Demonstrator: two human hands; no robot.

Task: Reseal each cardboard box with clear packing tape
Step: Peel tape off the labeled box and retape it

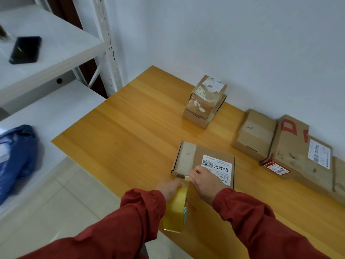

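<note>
A flat cardboard box [197, 161] with a white barcode label lies near the front edge of the wooden table [130, 131]. A strip of clear tape runs across its left part and down its near side. My left hand [169, 186] holds the yellowish tape roll [176, 208] just below the box's near edge. My right hand [204, 182] presses the tape end against that near edge, its fingers on the strip. Both sleeves are red.
Two stacked small boxes [205, 101] stand at the back of the table. A row of boxes [291, 146] lines the wall on the right. A white metal shelf [56, 51] with a black phone [25, 50] is at left, a blue bag [15, 159] below.
</note>
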